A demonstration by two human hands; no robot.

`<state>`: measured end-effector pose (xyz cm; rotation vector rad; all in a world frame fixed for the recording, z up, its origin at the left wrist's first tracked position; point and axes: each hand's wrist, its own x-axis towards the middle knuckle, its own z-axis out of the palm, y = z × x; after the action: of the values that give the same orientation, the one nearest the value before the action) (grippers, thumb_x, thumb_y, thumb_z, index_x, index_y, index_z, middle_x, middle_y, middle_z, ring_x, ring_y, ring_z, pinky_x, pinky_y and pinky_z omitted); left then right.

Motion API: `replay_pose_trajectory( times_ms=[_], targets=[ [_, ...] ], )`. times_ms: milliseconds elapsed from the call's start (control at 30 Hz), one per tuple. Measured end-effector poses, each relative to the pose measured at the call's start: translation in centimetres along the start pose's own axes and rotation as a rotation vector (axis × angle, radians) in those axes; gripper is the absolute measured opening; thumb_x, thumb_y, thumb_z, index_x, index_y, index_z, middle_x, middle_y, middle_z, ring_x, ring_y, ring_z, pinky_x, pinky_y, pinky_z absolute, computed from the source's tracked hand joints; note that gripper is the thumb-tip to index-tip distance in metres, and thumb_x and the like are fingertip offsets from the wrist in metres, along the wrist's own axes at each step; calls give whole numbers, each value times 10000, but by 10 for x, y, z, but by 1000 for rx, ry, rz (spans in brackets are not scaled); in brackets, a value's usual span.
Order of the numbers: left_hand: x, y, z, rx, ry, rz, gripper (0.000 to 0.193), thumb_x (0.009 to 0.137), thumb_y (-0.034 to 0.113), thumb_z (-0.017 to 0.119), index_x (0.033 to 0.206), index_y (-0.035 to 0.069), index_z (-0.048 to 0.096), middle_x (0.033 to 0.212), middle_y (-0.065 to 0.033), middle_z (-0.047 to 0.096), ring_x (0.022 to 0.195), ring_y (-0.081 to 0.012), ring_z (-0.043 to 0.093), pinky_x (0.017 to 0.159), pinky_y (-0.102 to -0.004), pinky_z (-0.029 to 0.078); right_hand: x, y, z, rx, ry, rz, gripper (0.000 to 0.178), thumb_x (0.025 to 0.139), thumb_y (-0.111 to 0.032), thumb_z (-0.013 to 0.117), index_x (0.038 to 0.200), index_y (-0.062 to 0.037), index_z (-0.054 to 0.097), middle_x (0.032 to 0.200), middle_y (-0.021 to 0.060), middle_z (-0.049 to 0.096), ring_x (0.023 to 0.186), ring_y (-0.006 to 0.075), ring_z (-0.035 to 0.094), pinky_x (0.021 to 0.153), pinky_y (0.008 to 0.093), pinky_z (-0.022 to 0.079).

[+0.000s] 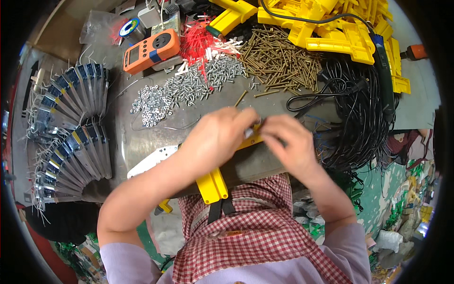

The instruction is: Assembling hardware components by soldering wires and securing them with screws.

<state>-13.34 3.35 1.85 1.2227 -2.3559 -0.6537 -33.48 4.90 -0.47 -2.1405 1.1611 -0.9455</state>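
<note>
A yellow plastic tool housing [213,186] lies at the bench's front edge, its handle end jutting toward my apron. My left hand [222,130] is closed over the housing's middle, with a small whitish piece [249,133] showing at its fingertips. Close beside it, my right hand [291,142] pinches thumb and fingers together by the housing's far end. What those right fingers hold is too small or hidden to name. A white flat plate [150,161] with small dark holes sticks out left of the housing, partly under my left forearm. One loose brass-coloured screw [240,98] lies just beyond my hands.
Heaps of silver screws [208,78], white-ringed nuts [151,105] and long brass screws [282,59] cover the back. An orange meter [151,51] stands behind. Wired circuit boards [78,158] fan out at left; black cables [352,137] and yellow housings [338,40] lie right.
</note>
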Motion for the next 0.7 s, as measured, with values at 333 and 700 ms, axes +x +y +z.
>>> replay_pose_trajectory(
  times_ms=[333, 700],
  targets=[
    [-1, 1, 0, -106, 98, -178, 292, 823, 65, 639, 1096, 20, 546, 962, -133, 681, 784, -285, 669, 680, -363, 537, 64, 29, 2, -692, -130, -122, 154, 718, -9, 568, 872, -1, 576, 905, 115, 576, 904, 295, 589, 727, 383, 507],
    [40, -21, -17, 361, -45, -80, 298, 767, 31, 571, 1062, 39, 531, 939, -114, 603, 824, -296, 636, 728, -365, 525, -30, -14, -7, 61, -176, -62, 160, 787, 5, 615, 945, -20, 629, 802, 108, 596, 692, 284, 620, 606, 343, 510]
  ],
)
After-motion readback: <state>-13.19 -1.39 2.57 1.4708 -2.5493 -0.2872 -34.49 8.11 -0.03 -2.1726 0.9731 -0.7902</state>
